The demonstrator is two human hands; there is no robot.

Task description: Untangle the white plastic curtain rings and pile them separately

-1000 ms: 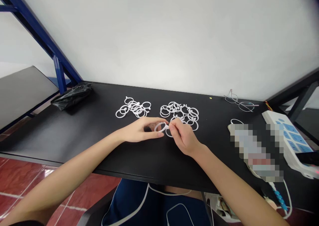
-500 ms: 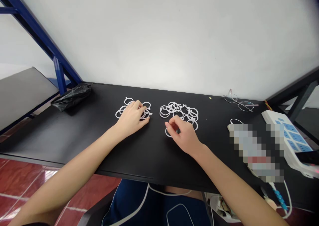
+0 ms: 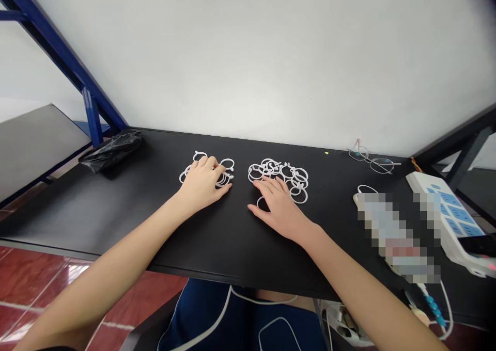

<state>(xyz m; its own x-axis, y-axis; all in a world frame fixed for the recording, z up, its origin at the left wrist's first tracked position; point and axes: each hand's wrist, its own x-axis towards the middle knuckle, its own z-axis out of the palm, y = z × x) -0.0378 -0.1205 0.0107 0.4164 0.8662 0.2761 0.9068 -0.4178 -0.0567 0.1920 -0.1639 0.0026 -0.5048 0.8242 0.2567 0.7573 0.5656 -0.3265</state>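
My left grip (image 3: pixel 203 185) lies curled over the smaller pile of white plastic rings (image 3: pixel 200 156), though I can't tell if it pinches one, while my right grip (image 3: pixel 279 207) is spread, fingertips on the larger pile (image 3: pixel 271 169), both on the black tabletop (image 3: pixel 77 211).

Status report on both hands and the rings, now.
Left hand over left ring pile. Right hand spread on right pile's near edge. Black plastic bag off left.

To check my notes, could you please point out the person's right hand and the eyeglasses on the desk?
Right hand (image 3: pixel 282 211): head view, on the back of the hand.
Eyeglasses (image 3: pixel 358 154): head view, on the left-hand lens.
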